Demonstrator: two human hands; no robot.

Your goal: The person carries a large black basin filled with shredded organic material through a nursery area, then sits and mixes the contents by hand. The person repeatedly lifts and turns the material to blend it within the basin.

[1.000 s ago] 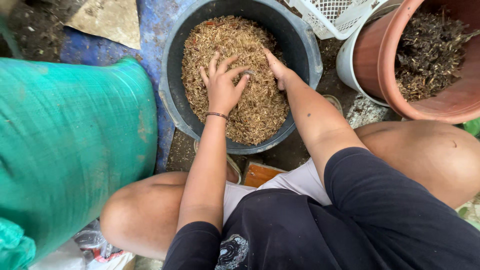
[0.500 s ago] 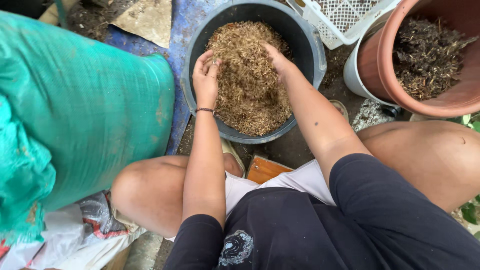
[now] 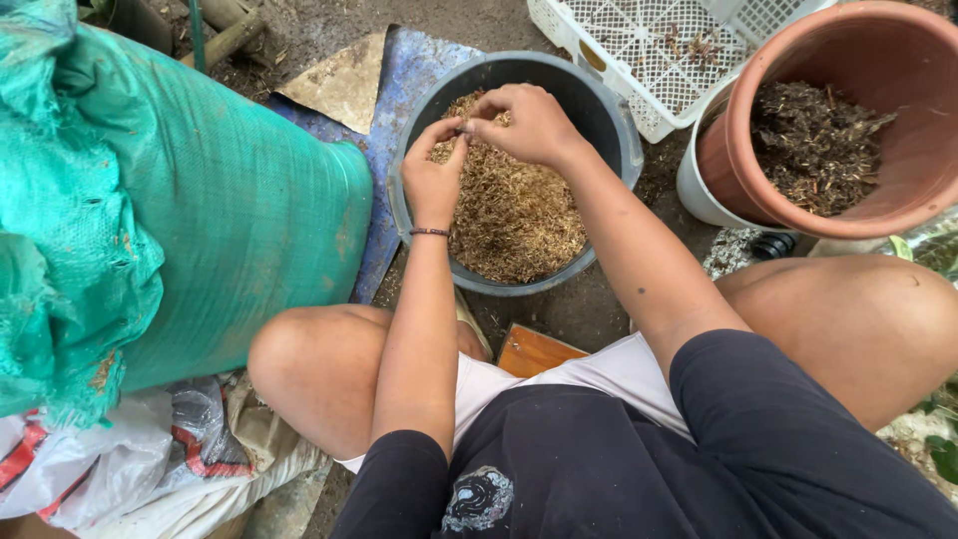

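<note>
Husk-like brown material fills the dark bucket beneath both hands, left hand and right hand pinching one small bit together; loose pinch risks dropping it back.

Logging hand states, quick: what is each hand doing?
Left hand: fingers pinched on a bit of tan husk over the round grey tub.
Right hand: same, pinched.

I count one grey bucket of husks, one terracotta pot, one white basket, one green sack, two hands.
</note>
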